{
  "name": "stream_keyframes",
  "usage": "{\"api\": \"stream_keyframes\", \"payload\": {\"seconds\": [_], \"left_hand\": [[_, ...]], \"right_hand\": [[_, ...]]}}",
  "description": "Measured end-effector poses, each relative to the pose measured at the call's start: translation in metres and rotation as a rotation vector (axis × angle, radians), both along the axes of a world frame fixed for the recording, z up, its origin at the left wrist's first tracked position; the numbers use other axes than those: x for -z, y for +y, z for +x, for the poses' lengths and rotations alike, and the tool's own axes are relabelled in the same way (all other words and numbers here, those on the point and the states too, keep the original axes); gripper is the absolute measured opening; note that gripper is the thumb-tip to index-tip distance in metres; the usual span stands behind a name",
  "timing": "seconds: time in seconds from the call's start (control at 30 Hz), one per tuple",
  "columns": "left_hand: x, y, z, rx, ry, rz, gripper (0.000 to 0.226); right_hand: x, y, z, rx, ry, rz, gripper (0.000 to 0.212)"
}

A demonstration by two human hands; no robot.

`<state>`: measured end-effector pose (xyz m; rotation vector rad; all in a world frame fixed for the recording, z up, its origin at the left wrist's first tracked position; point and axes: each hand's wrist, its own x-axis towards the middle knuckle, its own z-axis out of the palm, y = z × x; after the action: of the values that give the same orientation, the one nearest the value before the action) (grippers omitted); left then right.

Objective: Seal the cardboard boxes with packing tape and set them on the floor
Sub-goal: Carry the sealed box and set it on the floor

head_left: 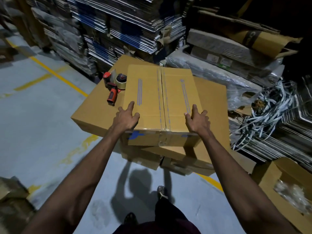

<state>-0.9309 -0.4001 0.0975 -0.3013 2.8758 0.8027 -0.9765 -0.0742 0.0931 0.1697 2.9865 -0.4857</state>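
One box [160, 98], its top seam already taped, sits on the cardboard stack [94, 107]; left hand [126, 118] and right hand [197, 119] lie flat, unclenched, on its near edge. Lowering it to the floor [42, 115] remains.

The taped box [160, 102] hides the larger box [94, 107] beneath and part of the tape dispenser [114, 85].

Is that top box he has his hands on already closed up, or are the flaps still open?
Closed. The top box has both flaps lying flat and meeting at the middle, with clear tape running along the seam and down over the near edge.
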Motion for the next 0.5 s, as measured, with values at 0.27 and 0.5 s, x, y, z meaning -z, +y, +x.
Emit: {"api": "stream_keyframes", "payload": {"seconds": [0.27, 0.5], "left_hand": [[-0.018, 0.003, -0.1, -0.124, -0.07, 0.041, 0.07], [-0.017, 0.031, -0.106, -0.342, -0.058, 0.058, 0.079]], "right_hand": [[-0.001, 0.005, -0.096, -0.135, 0.021, -0.087, 0.077], [0.0, 0.008, -0.137, -0.182, 0.021, -0.152, 0.093]]}}
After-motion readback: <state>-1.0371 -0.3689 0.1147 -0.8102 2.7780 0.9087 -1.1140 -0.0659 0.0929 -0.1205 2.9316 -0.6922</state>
